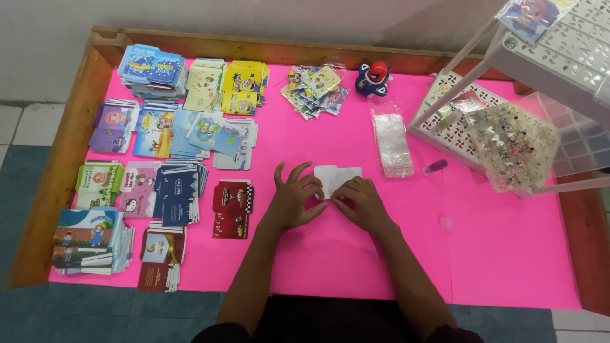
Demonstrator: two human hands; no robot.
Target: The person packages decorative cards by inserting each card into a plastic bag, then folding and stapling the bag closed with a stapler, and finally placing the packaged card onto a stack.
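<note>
Near the centre of the frame, my left hand point(293, 195) and right hand point(359, 202) meet fingertip to fingertip on a small white card point(337, 177), pressing it flat onto the pink table cover point(508, 254). Stacks of colourful printed cards point(171, 127) fill the left side, and a clear plastic sleeve pile point(392, 138) lies just upper right of my hands.

1. There is a single view, from a camera worn on the person's head, looking steeply down onto the counter point(356, 267).
2. It faces forward from the person's seat, with the wall at the top of the frame and the person's forearms entering from the bottom edge.
3. It sits moderately near: almost the whole pink counter fits, cut off at the right.
4. The left hand point(293, 198) and right hand point(361, 202) lie near the centre.
</note>
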